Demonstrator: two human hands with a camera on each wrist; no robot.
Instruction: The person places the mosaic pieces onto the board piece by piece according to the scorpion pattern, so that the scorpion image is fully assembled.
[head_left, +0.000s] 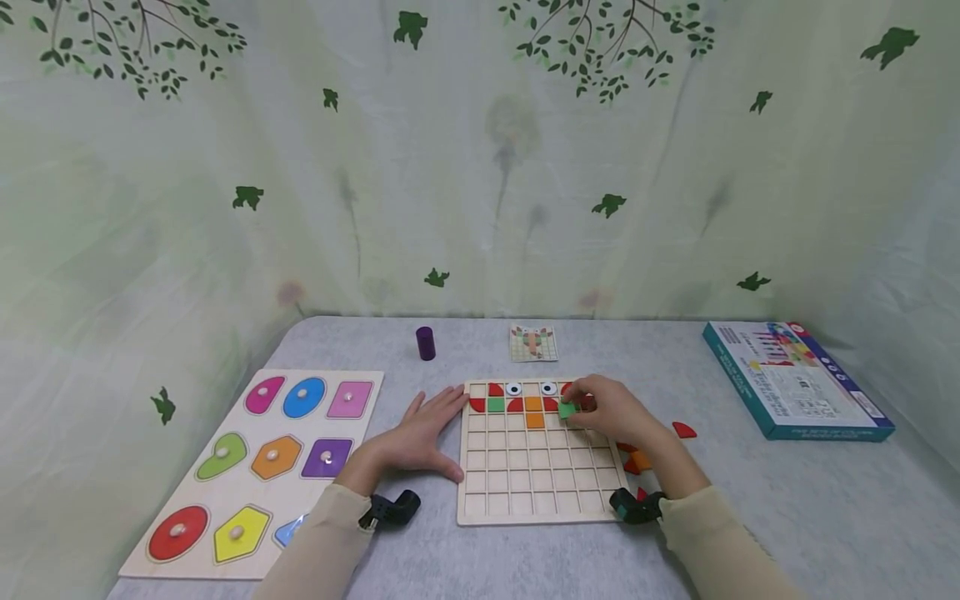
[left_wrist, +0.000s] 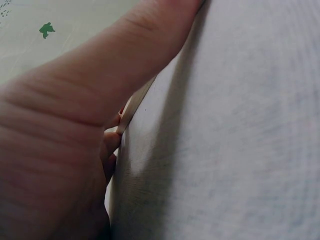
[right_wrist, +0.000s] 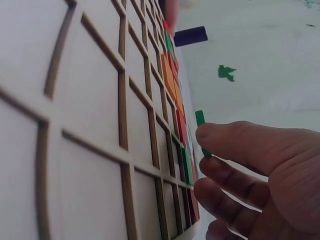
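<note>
Beige sleeves point(head_left: 318, 542) fill the frame's bottom; my left hand point(head_left: 422, 437), fingers spread, touches the board's point(head_left: 536, 481) left edge. My right hand point(head_left: 613, 410) pinches a green tile point(right_wrist: 200, 117) over its upper right: likely light, stiff, slick; I'd grip opposite edges.

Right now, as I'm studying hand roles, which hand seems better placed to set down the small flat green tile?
Probably the right hand: it pinches the small flat green tile above the pale wooden grid board. The left hand lies spread at the board's left edge and holds no tile.
</note>
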